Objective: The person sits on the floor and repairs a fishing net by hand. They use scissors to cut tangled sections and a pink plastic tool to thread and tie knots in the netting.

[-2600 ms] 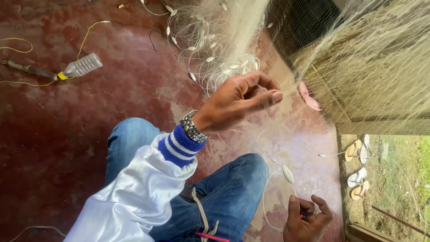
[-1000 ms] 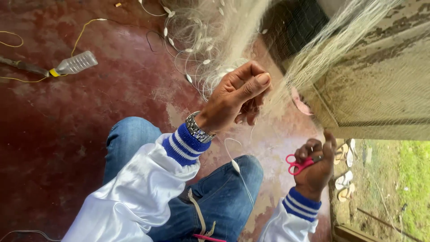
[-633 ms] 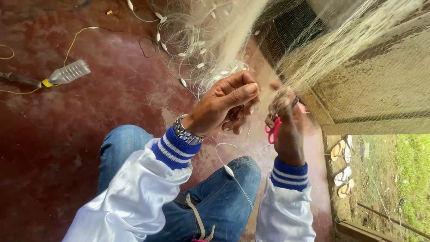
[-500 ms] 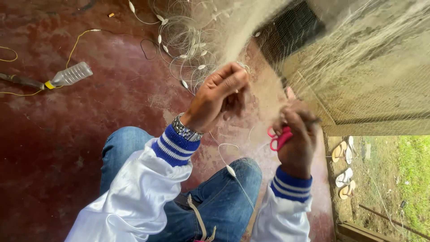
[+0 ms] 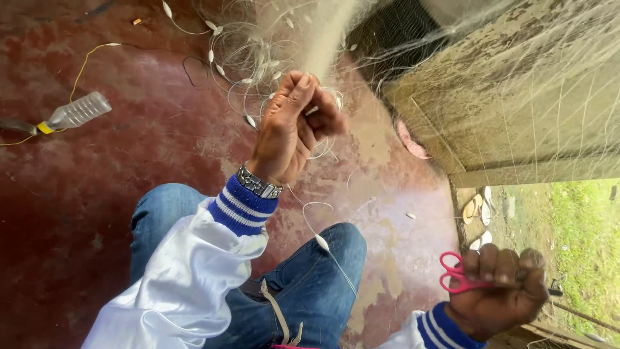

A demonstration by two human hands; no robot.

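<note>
The left hand (image 5: 294,126) pinches thin, glassy strands of the fishing net (image 5: 310,45), held up over the worn red floor (image 5: 129,194). The right hand (image 5: 504,291) is low by the doorstep, its grip wrapped around pink-handled scissors (image 5: 455,278), well apart from the net.

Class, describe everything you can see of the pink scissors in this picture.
The scissors are small, with bright pink loop handles that look like plastic. Only the handles show; the blades are hidden inside the right hand, which grips them in a closed fist at the lower right, low and away from the fishing net that the left hand pinches. One loop sticks out toward the knee, clear of it. Whether the blades are open or shut cannot be told.
</note>
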